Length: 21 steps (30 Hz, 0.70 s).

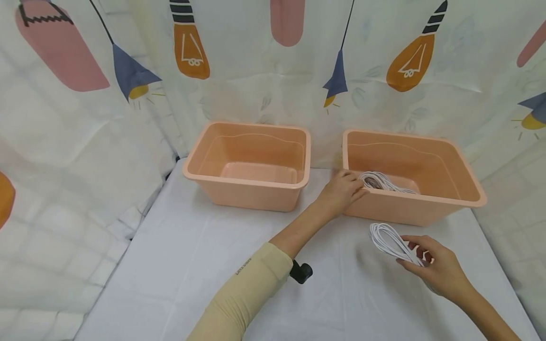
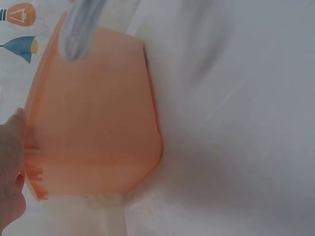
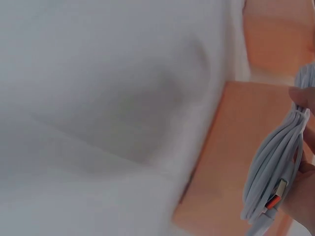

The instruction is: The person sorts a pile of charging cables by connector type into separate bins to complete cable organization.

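Note:
My left hand (image 1: 341, 192) grips the rim of the right-hand peach plastic bin (image 1: 396, 208) at its front left corner. The left wrist view shows that hand (image 2: 11, 172) at the rim, beside the bin's outer wall (image 2: 98, 108). Inside this bin lies a coiled white cable (image 1: 381, 181). In front of the bin, above the table, my right hand (image 1: 443, 267) pinches one end of a bundled white USB cable (image 1: 390, 242). Seen from the right wrist, the bundle (image 3: 273, 167) is tied near the fingers, and a metal USB plug (image 3: 276, 194) with an orange insert shows.
A second peach bin (image 1: 243, 189) stands to the left, with nothing visible inside. Both bins are at the back of a table covered in white cloth (image 1: 204, 255). Behind hangs a white curtain (image 1: 264, 85) with lamp prints. A black wrist mount (image 1: 301, 273) sticks out below my left forearm.

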### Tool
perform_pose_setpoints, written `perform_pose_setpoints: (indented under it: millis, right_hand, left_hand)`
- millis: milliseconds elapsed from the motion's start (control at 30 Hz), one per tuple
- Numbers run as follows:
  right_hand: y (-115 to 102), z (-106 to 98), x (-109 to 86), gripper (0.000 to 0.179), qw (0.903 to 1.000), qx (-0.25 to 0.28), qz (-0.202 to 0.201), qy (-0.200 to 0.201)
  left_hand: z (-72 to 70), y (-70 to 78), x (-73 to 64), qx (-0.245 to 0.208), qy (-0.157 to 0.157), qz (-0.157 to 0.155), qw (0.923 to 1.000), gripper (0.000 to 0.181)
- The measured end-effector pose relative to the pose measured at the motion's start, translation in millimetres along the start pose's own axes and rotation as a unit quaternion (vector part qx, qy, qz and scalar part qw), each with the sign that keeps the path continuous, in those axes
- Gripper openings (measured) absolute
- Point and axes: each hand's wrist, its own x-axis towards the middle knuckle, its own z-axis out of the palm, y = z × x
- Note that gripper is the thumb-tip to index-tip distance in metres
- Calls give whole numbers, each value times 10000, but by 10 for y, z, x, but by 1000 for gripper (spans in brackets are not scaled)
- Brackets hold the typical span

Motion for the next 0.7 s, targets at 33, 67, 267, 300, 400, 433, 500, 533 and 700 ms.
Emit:
perform_pose_setpoints:
  millis: [33,67,267,300,400,433,500,533,700]
  right_hand:
    - [-4,-29,38,57,10000,4,-24,9]
    - [-9,-57,75,57,10000,-4,-53,5]
    - [-34,-204,239,54,9999,-26,-97,-28]
    - [-36,-230,261,54,9999,-16,-104,-25]
    - [-33,-306,336,53,9999,54,-154,9]
    - [-32,-328,362,54,9998,74,-187,23]
    - [-32,-376,423,55,9997,59,-237,3]
    - [-32,-398,456,56,9996,39,-271,-4]
    - [-32,-499,628,60,9989,-189,-425,-59]
  left_hand:
    - [2,-2,-1,3,5,6,10000,27]
    - [4,-3,-2,11,22,12,10000,27]
    - [7,-3,-2,18,43,63,10000,27]
    - [6,-1,0,27,46,75,10000,27]
    - [5,1,3,30,46,81,10000,27]
    - [3,1,4,23,48,78,10000,27]
    - [0,-1,5,10,42,55,10000,26]
    - [-2,-2,5,-19,26,39,10000,26]
    - [-4,-8,3,-119,-24,-9,9999,27]
